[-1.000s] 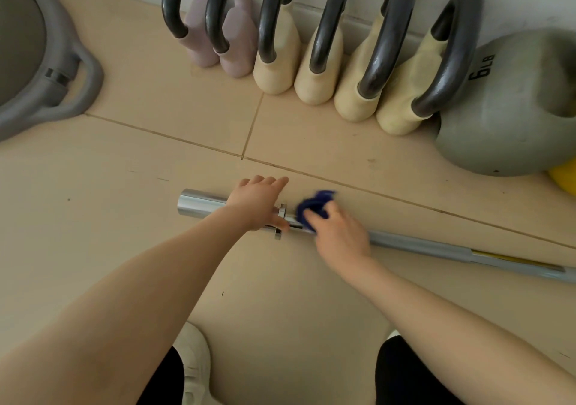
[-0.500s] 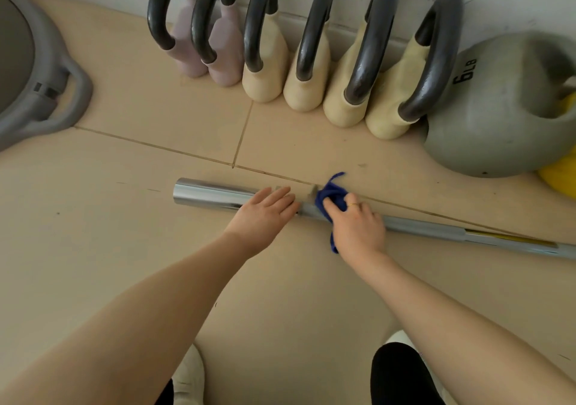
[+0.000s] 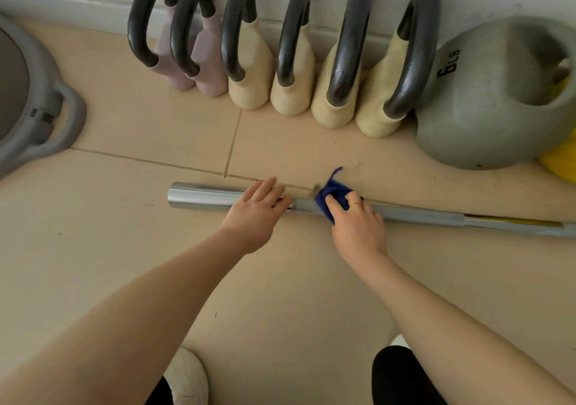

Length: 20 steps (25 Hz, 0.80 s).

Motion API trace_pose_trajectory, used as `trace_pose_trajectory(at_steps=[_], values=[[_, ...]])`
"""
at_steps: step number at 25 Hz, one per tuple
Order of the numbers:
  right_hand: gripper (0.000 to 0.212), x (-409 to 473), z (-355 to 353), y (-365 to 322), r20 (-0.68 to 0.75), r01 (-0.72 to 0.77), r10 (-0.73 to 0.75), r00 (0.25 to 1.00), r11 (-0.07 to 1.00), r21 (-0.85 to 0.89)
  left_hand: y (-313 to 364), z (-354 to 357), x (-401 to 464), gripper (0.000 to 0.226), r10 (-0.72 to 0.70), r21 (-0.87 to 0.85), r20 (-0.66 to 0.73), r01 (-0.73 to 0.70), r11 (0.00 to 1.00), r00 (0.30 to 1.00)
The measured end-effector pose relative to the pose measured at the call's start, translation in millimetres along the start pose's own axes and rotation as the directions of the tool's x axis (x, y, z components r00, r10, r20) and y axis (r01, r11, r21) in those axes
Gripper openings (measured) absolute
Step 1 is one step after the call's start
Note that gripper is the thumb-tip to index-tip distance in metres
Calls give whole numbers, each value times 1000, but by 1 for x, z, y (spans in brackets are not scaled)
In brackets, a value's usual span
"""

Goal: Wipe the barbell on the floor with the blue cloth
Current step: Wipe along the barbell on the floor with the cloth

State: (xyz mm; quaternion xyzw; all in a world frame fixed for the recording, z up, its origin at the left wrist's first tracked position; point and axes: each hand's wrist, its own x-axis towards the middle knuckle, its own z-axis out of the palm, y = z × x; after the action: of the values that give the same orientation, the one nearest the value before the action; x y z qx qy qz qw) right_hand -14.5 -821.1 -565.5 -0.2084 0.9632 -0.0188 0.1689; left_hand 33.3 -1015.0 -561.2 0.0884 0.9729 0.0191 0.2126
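The barbell (image 3: pixel 420 216) lies on the beige tiled floor (image 3: pixel 124 248), running from its thick chrome sleeve (image 3: pixel 202 197) at the left to the right edge of the view, where a yellow strip shows along the shaft; the left hand (image 3: pixel 254 214) rests flat on the inner end of the sleeve, fingers extended and close together, palm down, gripping nothing; just beside it, the right hand (image 3: pixel 358 222) presses the blue cloth (image 3: pixel 330 197) onto the shaft close to the collar, fingers curled over the bunched fabric and a ring on one finger; a corner of the cloth sticks up toward the wall, and another fold hangs down on the near side of the bar; both bare forearms reach in from the bottom of the view, above a white shoe (image 3: pixel 187 376) and dark trouser legs; against the wall stand two pink kettlebells (image 3: pixel 199 61) and four cream kettlebells (image 3: pixel 293 70), all with dark handles, next to a large grey kettlebell (image 3: pixel 486 114) marked 6 LB; a yellow object (image 3: pixel 561 161) peeks from behind it; a grey round piece of equipment (image 3: pixel 40 114) with a handle sits at the far left.
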Motion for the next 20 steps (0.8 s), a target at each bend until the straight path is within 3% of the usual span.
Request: trace_pose_trajectory(at_steps=[2, 6, 7, 12, 14, 16, 17, 20], values=[[53, -4, 0, 16, 30, 71, -71, 997, 997, -7, 1, -6, 5, 61, -42, -40, 29, 44, 998, 999], [50, -13, -6, 87, -79, -264, 257, 963, 960, -89, -1, -11, 11, 65, -92, -42, 49, 94, 995, 995], [50, -15, -6, 84, -69, -284, 279, 958, 955, -85, 4, -11, 13, 65, -67, -30, 23, 68, 997, 997], [57, -15, -3, 70, 16, -12, 13, 1000, 997, -72, 64, -1, 30, 68, 247, -20, 14, -247, 969, 969], [51, -16, -8, 116, -12, -136, 136, 991, 985, -106, 79, 5, 34, 67, 249, -33, 27, -248, 968, 968], [46, -20, -12, 156, -99, -410, 403, 910, 910, -60, 85, 11, 32, 67, 207, -30, 29, -206, 978, 978], [48, -22, -12, 157, -86, -475, 471, 878, 879, -37, 86, 11, 31, 68, 196, -25, 29, -195, 980, 980], [50, -18, -9, 115, -7, -388, 388, 921, 921, 44, 85, 8, 32, 72, 193, 1, 48, -193, 981, 980]])
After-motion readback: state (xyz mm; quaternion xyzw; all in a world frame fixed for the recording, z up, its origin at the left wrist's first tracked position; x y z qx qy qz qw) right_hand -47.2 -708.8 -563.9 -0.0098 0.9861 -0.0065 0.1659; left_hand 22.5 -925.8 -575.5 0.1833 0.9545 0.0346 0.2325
